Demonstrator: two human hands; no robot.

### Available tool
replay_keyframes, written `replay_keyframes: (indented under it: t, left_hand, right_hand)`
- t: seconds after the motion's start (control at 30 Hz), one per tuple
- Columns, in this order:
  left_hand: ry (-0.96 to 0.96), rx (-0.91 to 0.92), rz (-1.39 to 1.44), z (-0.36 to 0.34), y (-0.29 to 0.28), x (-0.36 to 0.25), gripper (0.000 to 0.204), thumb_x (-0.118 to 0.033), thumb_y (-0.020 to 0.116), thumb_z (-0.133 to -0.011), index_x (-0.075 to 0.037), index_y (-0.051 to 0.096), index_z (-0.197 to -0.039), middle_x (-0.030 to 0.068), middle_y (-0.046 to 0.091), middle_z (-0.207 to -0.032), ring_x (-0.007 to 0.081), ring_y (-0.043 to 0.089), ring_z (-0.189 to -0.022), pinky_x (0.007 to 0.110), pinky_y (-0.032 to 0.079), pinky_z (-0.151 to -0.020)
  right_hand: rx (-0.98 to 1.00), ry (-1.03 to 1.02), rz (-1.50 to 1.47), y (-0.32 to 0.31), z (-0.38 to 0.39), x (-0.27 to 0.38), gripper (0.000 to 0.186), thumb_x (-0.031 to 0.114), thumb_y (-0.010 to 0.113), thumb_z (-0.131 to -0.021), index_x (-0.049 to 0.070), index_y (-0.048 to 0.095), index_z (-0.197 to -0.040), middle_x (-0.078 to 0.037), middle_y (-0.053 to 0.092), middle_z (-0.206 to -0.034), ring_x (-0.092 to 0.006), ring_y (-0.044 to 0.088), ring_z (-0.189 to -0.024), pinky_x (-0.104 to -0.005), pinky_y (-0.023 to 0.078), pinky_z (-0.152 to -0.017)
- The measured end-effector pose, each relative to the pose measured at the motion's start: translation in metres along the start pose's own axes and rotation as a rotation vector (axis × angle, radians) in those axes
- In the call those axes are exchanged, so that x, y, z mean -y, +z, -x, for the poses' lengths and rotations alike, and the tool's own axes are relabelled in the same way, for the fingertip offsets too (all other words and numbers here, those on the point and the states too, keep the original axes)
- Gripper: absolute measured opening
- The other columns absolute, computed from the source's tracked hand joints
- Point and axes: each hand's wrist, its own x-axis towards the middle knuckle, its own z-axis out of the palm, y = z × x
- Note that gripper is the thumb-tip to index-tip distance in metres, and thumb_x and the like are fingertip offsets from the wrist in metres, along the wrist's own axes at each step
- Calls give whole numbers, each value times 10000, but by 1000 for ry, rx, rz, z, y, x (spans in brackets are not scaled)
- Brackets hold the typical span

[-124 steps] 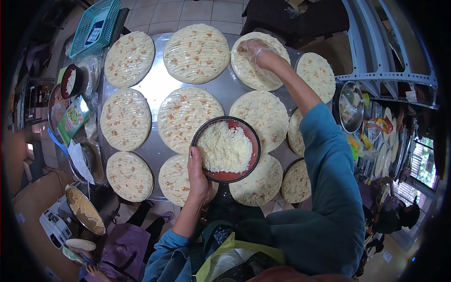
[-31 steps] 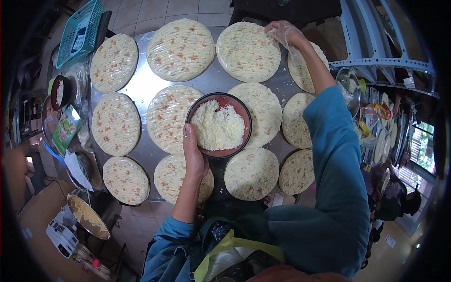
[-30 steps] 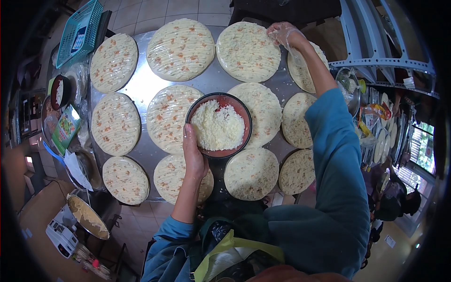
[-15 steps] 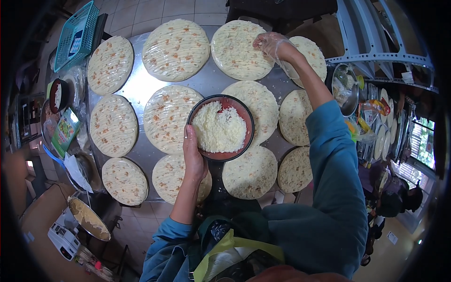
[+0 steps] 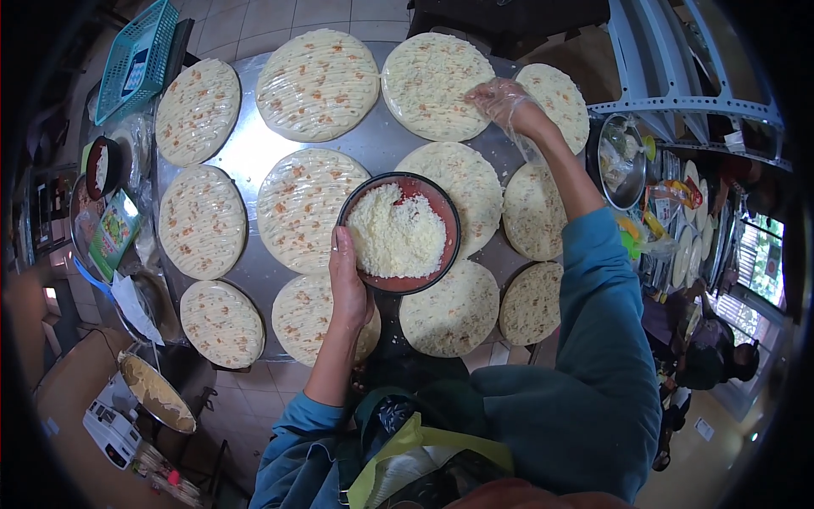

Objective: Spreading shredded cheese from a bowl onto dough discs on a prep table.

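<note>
My left hand (image 5: 348,284) grips the near left side of a round bowl (image 5: 451,242), dark-rimmed and red inside, thumb over the rim. White grated cheese (image 5: 394,233) fills much of the bowl, which is held above the table. In a clear plastic glove, my right hand (image 5: 502,100) hovers at the right edge of a far flat dough round (image 5: 432,85). Its fingers are drawn together; what they hold, if anything, is hidden. That round carries pale stripes, orange bits and white shreds. Beside it lies another round (image 5: 555,106), under my right wrist.
Several more rounds cover the metal table (image 5: 246,157); those at left, such as one round (image 5: 202,222), show stripes and orange bits. A turquoise basket (image 5: 136,64) stands far left, a metal bowl (image 5: 621,161) at right beside blue shelving (image 5: 678,110). A cream-smeared pan (image 5: 157,392) sits lower left.
My right hand has come slightly nearer and to the right along the far round's edge. My left hand still holds the bowl in nearly the same place.
</note>
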Motion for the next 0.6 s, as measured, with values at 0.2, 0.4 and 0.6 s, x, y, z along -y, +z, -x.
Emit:
replay_keyframes:
  t: [0.2, 0.4, 0.6]
  left_hand:
    - [7, 34, -67, 2, 0, 3, 627, -507, 385, -936, -35, 348, -1346, 108, 423, -1349, 205, 421, -1230, 356, 316, -1045]
    - [22, 37, -50, 5, -2, 2, 624, -509, 384, -935, -39, 351, -1344, 107, 428, -1345, 204, 424, -1228, 361, 323, -1041]
    - [17, 20, -56, 6, -4, 0, 626, -514, 383, -933, -40, 353, -1341, 117, 431, -1340, 211, 438, -1218, 370, 342, -1032]
  right_hand:
    - [55, 340, -72, -16, -14, 1, 179, 175, 600, -828, 46, 660, -937, -124, 656, -824, -209, 609, -759, -322, 478, -710]
    - [45, 217, 32, -9, 4, -5, 151, 115, 560, -819, 28, 639, -915, -110, 648, -821, -190, 594, -760, -304, 471, -706]
    - [121, 23, -139, 9, 7, 38, 176, 85, 548, -795, 25, 620, -943, -137, 655, -899, -257, 625, -835, -327, 487, -773]
